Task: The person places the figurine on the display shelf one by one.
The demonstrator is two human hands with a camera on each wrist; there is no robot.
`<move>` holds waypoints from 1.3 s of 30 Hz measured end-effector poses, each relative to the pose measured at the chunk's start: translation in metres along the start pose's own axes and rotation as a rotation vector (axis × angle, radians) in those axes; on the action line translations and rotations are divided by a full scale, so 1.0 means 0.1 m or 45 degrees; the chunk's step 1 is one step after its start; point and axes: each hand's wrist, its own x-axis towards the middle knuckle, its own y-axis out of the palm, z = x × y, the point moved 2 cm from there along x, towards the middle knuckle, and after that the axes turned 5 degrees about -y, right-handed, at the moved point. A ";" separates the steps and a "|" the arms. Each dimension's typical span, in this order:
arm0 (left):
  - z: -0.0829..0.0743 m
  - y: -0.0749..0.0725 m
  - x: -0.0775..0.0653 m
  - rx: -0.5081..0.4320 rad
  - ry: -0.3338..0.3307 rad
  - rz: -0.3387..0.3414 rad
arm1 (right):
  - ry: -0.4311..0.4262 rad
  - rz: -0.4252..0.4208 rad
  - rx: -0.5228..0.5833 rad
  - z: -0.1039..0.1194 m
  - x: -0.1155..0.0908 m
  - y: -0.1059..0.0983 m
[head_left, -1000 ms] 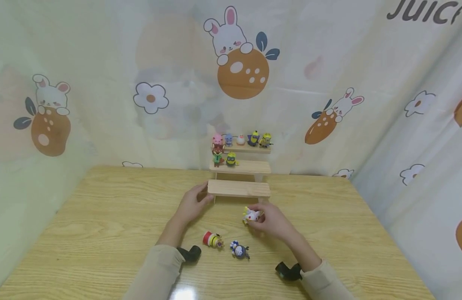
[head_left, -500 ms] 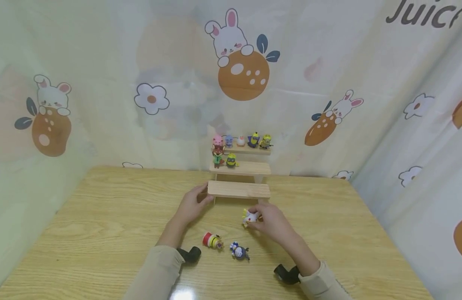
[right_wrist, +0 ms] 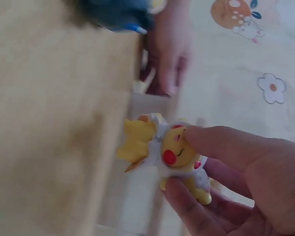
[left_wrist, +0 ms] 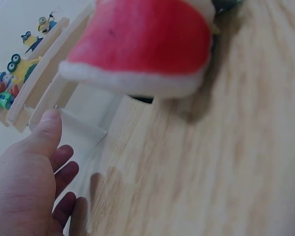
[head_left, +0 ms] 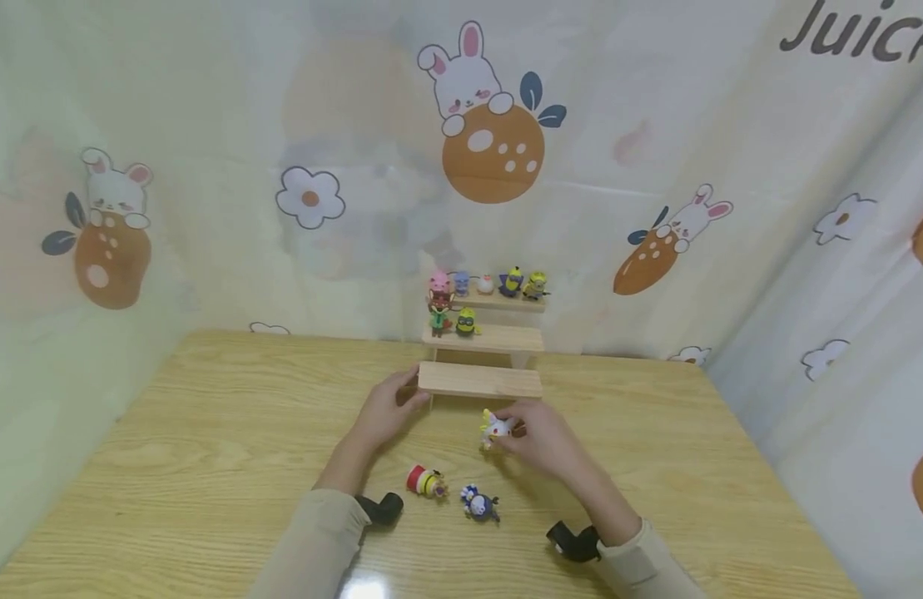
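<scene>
My right hand pinches a small Pikachu figurine in a white costume between thumb and fingers. It is raised just in front of the lowest tier of a wooden three-tier display stand. At that tier's left end, my left hand holds the stand, thumb at the front edge; its index finger is partly hidden. Two figurines lie on the table nearer to me: a yellow one with a red-and-white end and a dark blue-and-white one. The red end looms large in the left wrist view.
Several figurines line the top tier, among them a pink pig and a white hen. The middle tier carries a fox and a Minion. Behind the wooden table hangs a printed curtain.
The figurine in my right hand has turned a little and shifted slightly left, its head now more upright. My left hand stays at the stand's end. The head view has shifted slightly.
</scene>
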 end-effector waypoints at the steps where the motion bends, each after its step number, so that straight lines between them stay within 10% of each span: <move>1: 0.00 0.00 0.00 0.004 0.007 0.002 | -0.003 -0.011 -0.004 0.01 0.03 -0.05; 11: 0.02 -0.01 0.01 0.031 0.020 -0.002 | -0.103 -0.057 -0.156 0.13 0.69 -0.69; 19: 0.04 -0.03 0.02 0.030 0.035 -0.015 | -0.024 -0.131 -0.226 0.01 1.19 -0.83; 39: -0.02 -0.02 -0.01 0.018 0.027 0.003 | 0.055 -0.182 -0.147 -0.26 1.09 -0.84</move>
